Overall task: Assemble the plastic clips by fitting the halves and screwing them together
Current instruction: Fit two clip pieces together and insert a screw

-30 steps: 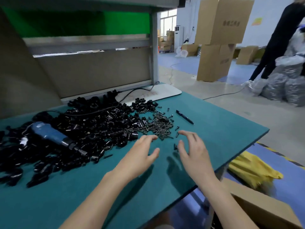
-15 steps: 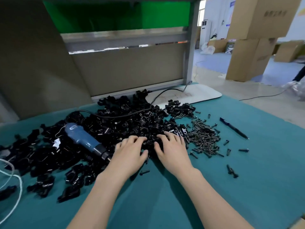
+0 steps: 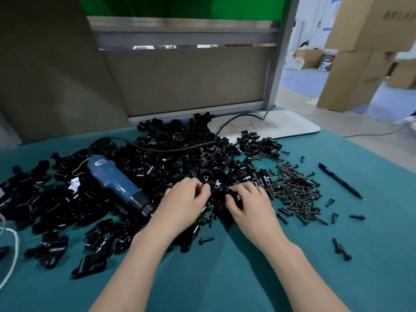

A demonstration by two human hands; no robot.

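A wide heap of black plastic clip halves (image 3: 171,161) covers the teal table mat (image 3: 225,278). To its right lies a pile of dark screws (image 3: 295,190). A blue electric screwdriver (image 3: 117,183) rests on the heap at the left, its black cord running back. My left hand (image 3: 182,206) is at the heap's near edge, fingers curled round a black clip piece. My right hand (image 3: 249,206) sits beside it, fingers curled over another black clip half (image 3: 236,198). The pieces are mostly hidden under my fingers.
A black pen (image 3: 340,181) lies right of the screws, with loose screws (image 3: 340,248) scattered near it. A white board (image 3: 270,127) sits at the back right. A grey panel (image 3: 184,82) walls the table's rear. Cardboard boxes (image 3: 360,64) stand beyond. White string (image 3: 11,255) lies far left.
Both hands moved from hovering over the mat into the clip heap, and their fingers have curled round clip pieces. The view swung left and down toward the heap.
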